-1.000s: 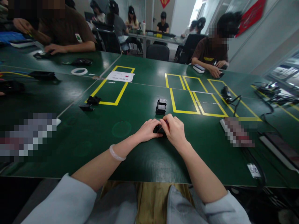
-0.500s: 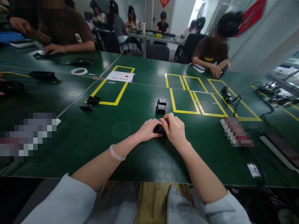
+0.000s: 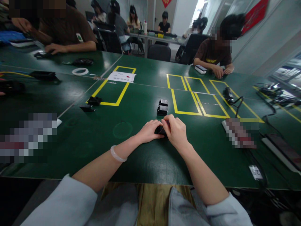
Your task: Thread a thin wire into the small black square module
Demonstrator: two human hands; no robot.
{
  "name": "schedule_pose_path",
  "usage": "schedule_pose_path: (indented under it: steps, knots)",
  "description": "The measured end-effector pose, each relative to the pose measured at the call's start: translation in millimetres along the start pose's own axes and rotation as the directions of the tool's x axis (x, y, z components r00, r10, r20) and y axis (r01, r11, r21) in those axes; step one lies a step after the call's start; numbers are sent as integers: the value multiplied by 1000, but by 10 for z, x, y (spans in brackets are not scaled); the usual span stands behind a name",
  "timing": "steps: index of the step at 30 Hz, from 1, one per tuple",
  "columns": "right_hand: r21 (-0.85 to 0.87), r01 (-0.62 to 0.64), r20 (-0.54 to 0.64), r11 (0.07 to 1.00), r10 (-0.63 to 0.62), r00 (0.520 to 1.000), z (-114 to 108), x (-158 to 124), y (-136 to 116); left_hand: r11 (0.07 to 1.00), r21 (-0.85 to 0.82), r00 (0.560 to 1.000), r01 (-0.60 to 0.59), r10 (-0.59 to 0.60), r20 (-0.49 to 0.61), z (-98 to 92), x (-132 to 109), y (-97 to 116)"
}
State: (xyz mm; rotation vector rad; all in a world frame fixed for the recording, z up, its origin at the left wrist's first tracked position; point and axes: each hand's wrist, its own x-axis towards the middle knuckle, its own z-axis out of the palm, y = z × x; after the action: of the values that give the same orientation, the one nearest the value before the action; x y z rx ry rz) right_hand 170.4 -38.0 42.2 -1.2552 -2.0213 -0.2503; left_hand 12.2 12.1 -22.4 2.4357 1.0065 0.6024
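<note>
My left hand (image 3: 148, 131) and my right hand (image 3: 176, 131) meet over a small black part (image 3: 160, 130) that rests on the green table (image 3: 141, 157). Both hands have their fingers curled round it, and most of it is hidden between them. A white bangle sits on my left wrist. Just beyond my fingers, two more small black parts (image 3: 162, 107) stand in a short row next to a yellow taped box.
Yellow taped rectangles (image 3: 192, 97) mark the table ahead, with a white paper (image 3: 121, 76) in the left one. Black pieces (image 3: 94, 101) and a tape roll (image 3: 80, 71) lie left. Cables and a black device (image 3: 228, 95) lie right. Other people sit around the far tables.
My hands stay in place on the black part. A person across the table at the right has shifted their arms slightly.
</note>
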Motion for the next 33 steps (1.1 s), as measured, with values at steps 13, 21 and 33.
schedule_pose_path:
  steps: [13,21,33]
  knots:
    - [40,-3,-12,999,3,1000,-4,0,-1,1000,-9,1000,20,-20,7,2,2,0]
    - [57,-44,-7,997,44,999,-20,3,25,1000,18,1000,16,-16,13,-25,1,17]
    - [-18,-29,-1,999,29,1000,-56,20,75,1000,6,1000,16,-16,16,-41,-12,28]
